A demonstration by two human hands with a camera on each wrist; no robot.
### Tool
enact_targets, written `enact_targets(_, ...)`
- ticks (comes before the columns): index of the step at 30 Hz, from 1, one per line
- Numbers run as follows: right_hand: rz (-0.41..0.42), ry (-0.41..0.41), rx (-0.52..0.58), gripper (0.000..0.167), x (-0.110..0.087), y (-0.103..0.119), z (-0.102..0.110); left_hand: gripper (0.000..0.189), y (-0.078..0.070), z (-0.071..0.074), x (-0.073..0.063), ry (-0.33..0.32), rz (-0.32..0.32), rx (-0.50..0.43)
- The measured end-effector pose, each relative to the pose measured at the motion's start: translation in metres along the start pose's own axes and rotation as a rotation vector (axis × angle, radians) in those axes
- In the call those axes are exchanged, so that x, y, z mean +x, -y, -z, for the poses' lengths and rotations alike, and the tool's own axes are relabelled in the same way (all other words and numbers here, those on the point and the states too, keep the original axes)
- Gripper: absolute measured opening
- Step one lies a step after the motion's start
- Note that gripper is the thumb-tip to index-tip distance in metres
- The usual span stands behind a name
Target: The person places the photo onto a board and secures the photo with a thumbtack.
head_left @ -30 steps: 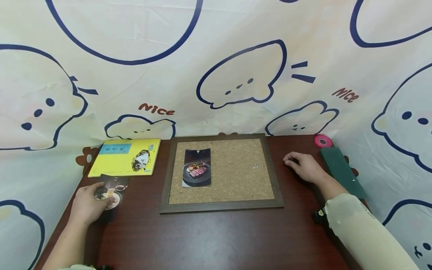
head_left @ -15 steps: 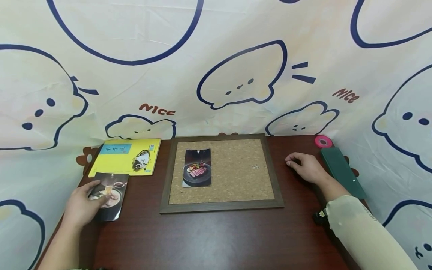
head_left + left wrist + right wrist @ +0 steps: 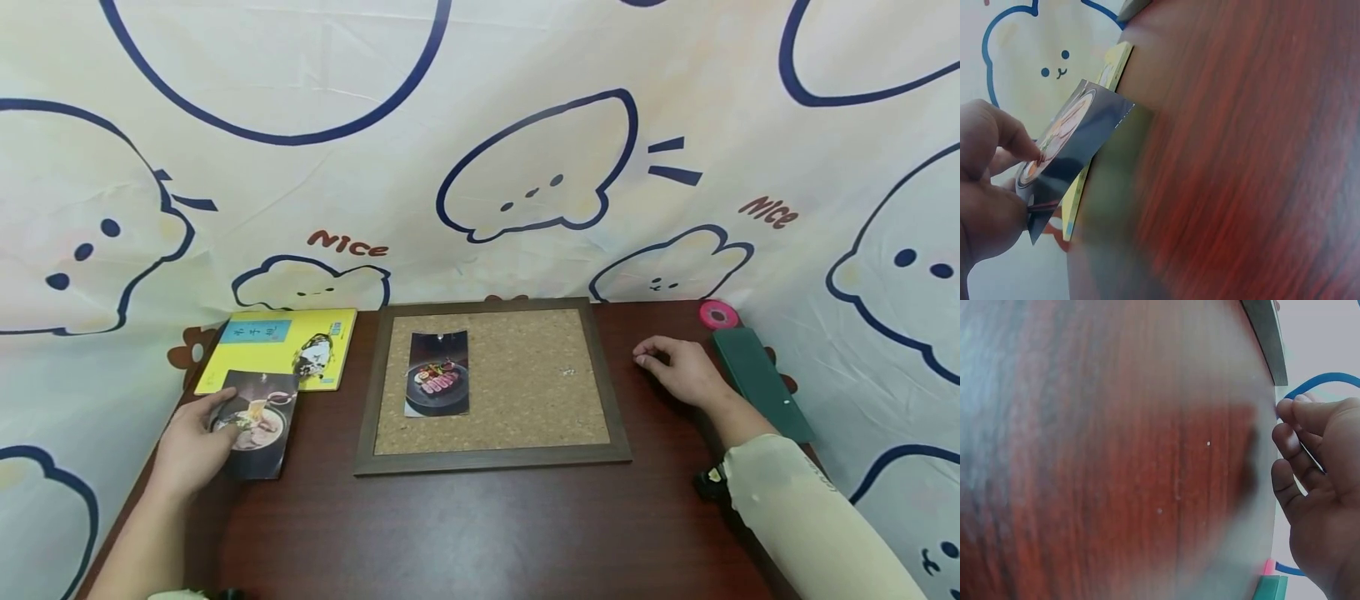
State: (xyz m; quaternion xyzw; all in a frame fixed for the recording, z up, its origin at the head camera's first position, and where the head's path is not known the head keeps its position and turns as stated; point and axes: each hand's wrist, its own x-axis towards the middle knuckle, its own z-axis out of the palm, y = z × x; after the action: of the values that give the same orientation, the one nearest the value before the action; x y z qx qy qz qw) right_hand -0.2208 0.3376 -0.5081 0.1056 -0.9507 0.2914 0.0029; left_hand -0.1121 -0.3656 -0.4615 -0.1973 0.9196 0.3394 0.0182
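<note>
My left hand (image 3: 197, 437) pinches a photo card (image 3: 262, 458) by its left side. The card shows a bowl of noodles on a dark ground. In the left wrist view the photo card (image 3: 1085, 147) is tilted and raised above the table, thumb at one face. On the cork board (image 3: 525, 400) lies another photo card (image 3: 438, 400) with a plate of sliced meat, a small clear pin at its top edge. My right hand (image 3: 682, 373) is right of the board, fingers loosely curled; in the right wrist view this right hand (image 3: 1329, 462) shows nothing held.
A yellow book (image 3: 262, 358) lies behind the held card, partly covered by it. A few small clear pins (image 3: 568, 372) are on the board's right part. At the far right are a pink tape roll (image 3: 718, 314) and a dark green box (image 3: 761, 383). Patterned cloth hangs behind.
The left hand has moved the noodle photo card slightly right and away from me, and its face has turned more toward the head camera. The right hand has stayed almost still.
</note>
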Motion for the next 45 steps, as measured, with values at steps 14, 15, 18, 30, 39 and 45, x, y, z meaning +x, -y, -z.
enact_targets(14, 0.013, -0.031, 0.015, 0.009, 0.001, 0.008, -0.003, 0.068, -0.019, -0.016, -0.001, 0.072, -0.070, -0.098)
enact_targets(15, 0.014, -0.033, 0.016, 0.008, 0.001, 0.008, -0.003, 0.068, -0.021, -0.017, -0.001, 0.080, -0.069, -0.109)
enact_targets(18, 0.017, -0.040, 0.023, 0.007, 0.001, 0.010, -0.003, 0.068, -0.027, -0.018, -0.003, 0.096, -0.070, -0.147)
enact_targets(30, -0.018, -0.039, 0.049, 0.009, -0.001, 0.015, -0.005, 0.069, -0.050, -0.028, -0.006, 0.155, -0.059, -0.263)
enact_targets(39, -0.017, -0.050, 0.060, 0.011, -0.002, 0.018, -0.006, 0.069, -0.062, -0.034, -0.003, 0.195, -0.050, -0.324)
enact_targets(45, 0.019, -0.069, 0.069, 0.010, -0.002, 0.020, -0.009, 0.068, -0.069, -0.041, -0.003, 0.213, -0.115, -0.343)
